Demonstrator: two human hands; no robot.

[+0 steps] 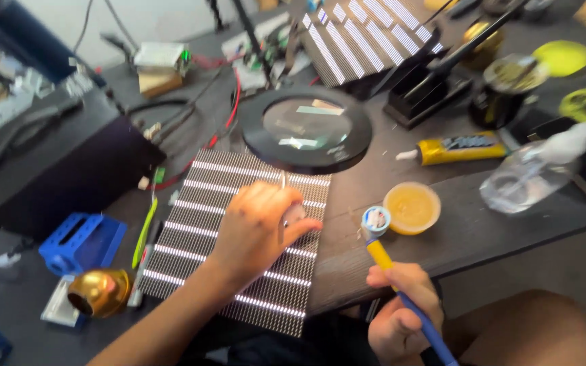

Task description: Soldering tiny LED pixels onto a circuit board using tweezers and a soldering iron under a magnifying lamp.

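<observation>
A dotted light panel point(239, 230) lies flat on the dark counter point(469, 224), near its front edge, with bright lines running across its dark grid. The left hand point(259, 227) rests over the panel's middle, its fingers point(300, 227) pinched closed on thin metal tweezers point(283, 203) whose tip points up toward the round magnifier point(306, 129) that hangs just above the panel's far edge. The right hand point(401, 312) is off the counter's front edge, near the person's knee, its fingers wrapped closed around a blue and yellow pen-shaped tool point(391, 278). The tool's round pale head sits just beside a small tub of amber paste point(412, 207), which stands on the counter right of the panel.

Farther right lie a yellow glue tube point(462, 148) and a clear plastic bottle point(530, 173) on its side. Behind the magnifier a second panel point(367, 37) is propped at a tilt, showing white blocks. Left of the flat panel sit a blue plastic holder point(83, 240), a gold-coloured metal cup point(100, 291) and a large black box point(55, 163). Red wires point(232, 102) run across the counter beyond it.
</observation>
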